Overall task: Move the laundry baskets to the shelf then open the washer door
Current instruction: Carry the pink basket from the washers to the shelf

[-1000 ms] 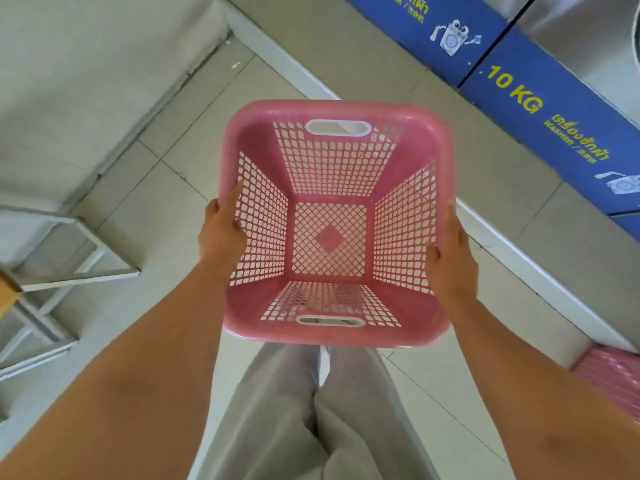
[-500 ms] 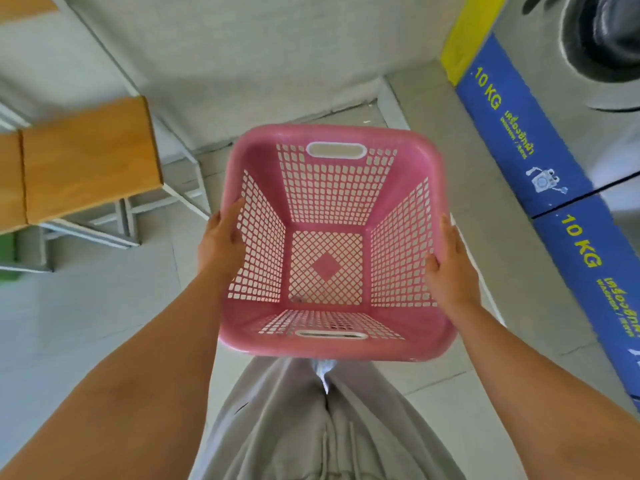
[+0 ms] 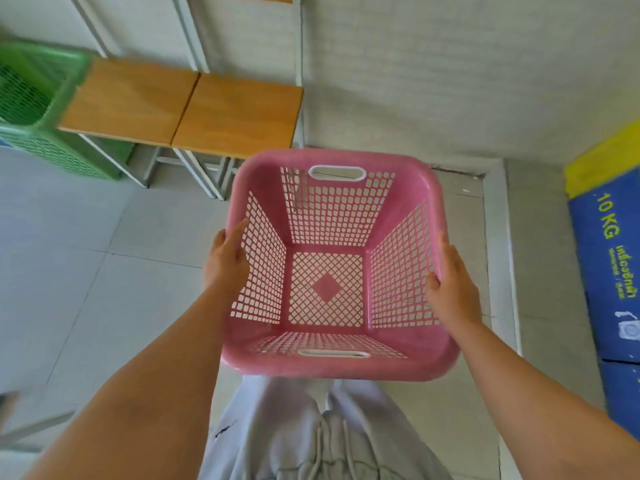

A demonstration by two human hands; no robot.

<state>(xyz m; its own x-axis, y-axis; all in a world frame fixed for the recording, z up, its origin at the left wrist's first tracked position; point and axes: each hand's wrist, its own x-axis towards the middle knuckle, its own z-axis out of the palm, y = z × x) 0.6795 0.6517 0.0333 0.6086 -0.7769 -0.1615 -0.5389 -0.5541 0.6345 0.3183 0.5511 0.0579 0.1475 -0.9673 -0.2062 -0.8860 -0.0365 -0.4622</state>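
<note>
I hold an empty pink laundry basket [image 3: 332, 209] level in front of me, above the tiled floor. My left hand [image 3: 227, 261] grips its left rim and my right hand [image 3: 452, 289] grips its right rim. The wooden shelf [image 3: 180, 109] on a white metal frame stands ahead and to the left, its two boards bare. A green laundry basket [image 3: 38, 109] sits at the shelf's left end. The washer's blue front panel [image 3: 609, 258], marked 10 KG, shows at the right edge; its door is out of view.
A white wall [image 3: 433, 81] rises straight ahead behind the shelf. A raised grey step [image 3: 498, 258] runs along the floor in front of the washers. A yellow panel [image 3: 602, 161] sits above the blue one. My grey trousers show below.
My view has swung left, away from the washers: the shelf and the green basket have come into view ahead. Both hands keep the same grip on the pink basket.
</note>
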